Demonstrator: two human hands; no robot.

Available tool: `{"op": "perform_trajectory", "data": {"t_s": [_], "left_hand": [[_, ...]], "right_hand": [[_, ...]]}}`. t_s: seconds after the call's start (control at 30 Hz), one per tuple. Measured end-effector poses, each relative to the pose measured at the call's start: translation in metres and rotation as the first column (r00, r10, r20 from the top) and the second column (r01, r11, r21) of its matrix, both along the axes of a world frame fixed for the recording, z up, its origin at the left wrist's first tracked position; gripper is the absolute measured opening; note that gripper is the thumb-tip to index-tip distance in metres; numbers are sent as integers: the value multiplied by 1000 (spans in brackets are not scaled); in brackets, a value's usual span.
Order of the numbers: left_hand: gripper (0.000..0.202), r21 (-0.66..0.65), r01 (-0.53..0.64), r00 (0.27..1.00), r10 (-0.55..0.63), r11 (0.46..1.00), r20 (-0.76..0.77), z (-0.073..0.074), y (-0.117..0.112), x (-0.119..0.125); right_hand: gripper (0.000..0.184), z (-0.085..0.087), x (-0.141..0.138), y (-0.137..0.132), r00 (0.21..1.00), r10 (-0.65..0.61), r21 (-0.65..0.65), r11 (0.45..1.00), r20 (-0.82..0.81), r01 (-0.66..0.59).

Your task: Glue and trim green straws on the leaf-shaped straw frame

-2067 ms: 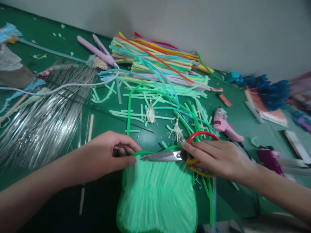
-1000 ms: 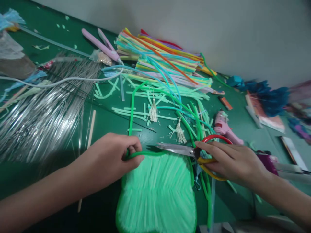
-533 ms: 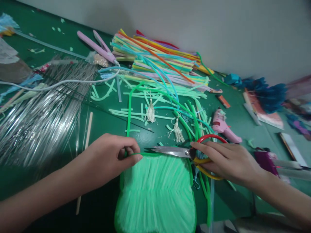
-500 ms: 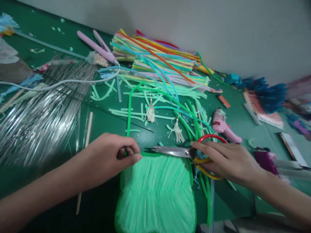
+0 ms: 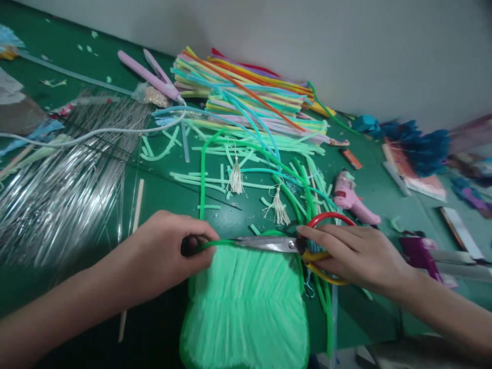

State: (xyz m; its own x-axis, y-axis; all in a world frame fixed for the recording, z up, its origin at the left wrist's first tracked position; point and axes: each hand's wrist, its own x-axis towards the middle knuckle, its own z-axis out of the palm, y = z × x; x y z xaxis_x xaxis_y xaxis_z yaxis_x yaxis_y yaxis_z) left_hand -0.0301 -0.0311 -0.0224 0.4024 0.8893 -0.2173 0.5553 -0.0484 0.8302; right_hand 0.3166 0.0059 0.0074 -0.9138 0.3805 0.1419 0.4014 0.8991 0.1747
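My right hand point(image 5: 357, 253) is closed round the red and yellow handles of a pair of scissors point(image 5: 269, 243), whose blades point left along the top edge of a light green fuzzy piece point(image 5: 246, 307). That piece is built of rows of pipe cleaners, with a darker green border. My left hand point(image 5: 184, 243) pinches a dark green pipe cleaner point(image 5: 225, 243) at the piece's upper left corner. The blade tips meet this pipe cleaner just right of my fingers; whether they are closed on it I cannot make out.
Behind lie cut green pipe cleaner bits, two cream tassels point(image 5: 236, 177) and a pile of coloured pipe cleaners point(image 5: 246, 87). A pink glue gun point(image 5: 353, 200) is at right. Left are silvery strands point(image 5: 73, 195), a wooden stick point(image 5: 138, 205) and a pink hair straightener point(image 5: 149, 77).
The dark green pipe cleaner now shows raised between my left fingers and the scissors. The blades have come slightly left and nearly together at the tips.
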Motion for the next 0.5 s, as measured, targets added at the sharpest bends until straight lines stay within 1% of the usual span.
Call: {"op": "perform_trajectory", "data": {"t_s": [0.07, 0.13, 0.2, 0.27, 0.37, 0.5], "left_hand": [[17, -80, -5, 999, 8, 997, 39, 1, 4, -3], [21, -205, -10, 997, 26, 979, 76, 3, 10, -7], [26, -341, -9, 993, 48, 940, 107, 5, 14, -10], [33, -446, 10, 987, 62, 895, 145, 5, 17, -14], [36, -522, 58, 973, 68, 851, 219, 2, 19, -17], [35, -547, 81, 965, 72, 833, 253, -1, 19, -18]], "right_hand": [[25, 1, -2, -1, 1000, 8, 1, 1000, -16, -8], [25, 1, -5, -3, 999, 22, 10, 1000, -31, -21], [28, 0, -7, -4, 998, 55, 20, 998, -43, -55], [30, -1, -11, -4, 993, 102, 38, 994, -51, -101], [28, -2, -17, -3, 988, 142, 74, 988, -63, -137], [30, -5, -22, 0, 988, 138, 112, 985, -66, -130]]}}
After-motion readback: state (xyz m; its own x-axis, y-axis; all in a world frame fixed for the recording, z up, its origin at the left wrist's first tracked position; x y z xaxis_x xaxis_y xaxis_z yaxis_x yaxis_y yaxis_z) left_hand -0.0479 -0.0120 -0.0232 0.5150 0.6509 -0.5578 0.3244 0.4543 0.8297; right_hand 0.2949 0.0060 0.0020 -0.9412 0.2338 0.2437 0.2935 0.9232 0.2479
